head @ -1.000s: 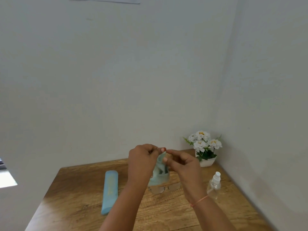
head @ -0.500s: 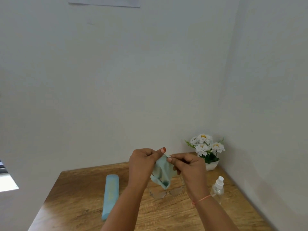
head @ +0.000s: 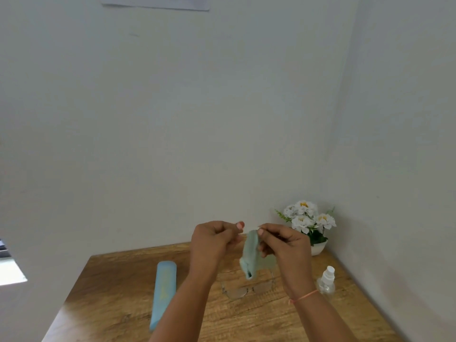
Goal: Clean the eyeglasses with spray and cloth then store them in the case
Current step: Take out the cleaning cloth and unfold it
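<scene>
A pale green cloth [head: 251, 255] hangs bunched above the table, pinched at its top by my right hand [head: 283, 245]. My left hand [head: 214, 240] is just left of it with fingers curled and thumb up; I see no cloth in it, and whether it touches the cloth's edge is unclear. The clear-framed eyeglasses [head: 243, 290] lie on the wooden table [head: 111, 287] below the cloth, arms unfolded. A light blue case [head: 163, 287] lies shut to the left. A clear spray bottle [head: 326, 281] with a white nozzle stands at the right.
A white pot of white flowers [head: 308, 225] stands in the back right corner by the two walls. The table's left edge slants away near the case. An orange thread circles my right wrist [head: 302, 296].
Both hands pinched the cloth's top edge half a second ago. The cloth now hangs narrower from my right hand, and my left hand has drawn slightly away.
</scene>
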